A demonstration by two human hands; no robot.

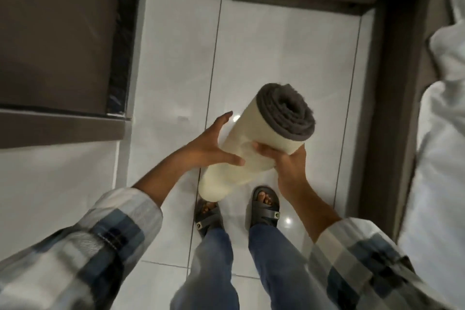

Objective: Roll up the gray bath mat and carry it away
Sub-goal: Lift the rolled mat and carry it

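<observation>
The rolled bath mat (254,148) is off the floor (276,53), tilted. The right hand (289,166) clasps it near the upper end; the left hand (214,143) rests spread against its side. Open tile lies ahead between cabinet (57,33) and bed (442,133).

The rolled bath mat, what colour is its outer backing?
Cream backing on the rolled bath mat, with dark gray pile at its end; head view.

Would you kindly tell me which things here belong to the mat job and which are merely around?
Part of the job:
- rolled bath mat, cream backing outward
- left hand, spread on the roll
- right hand, gripping beneath it

Merely around:
- white bedding
- dark cabinet
- sandals
</observation>
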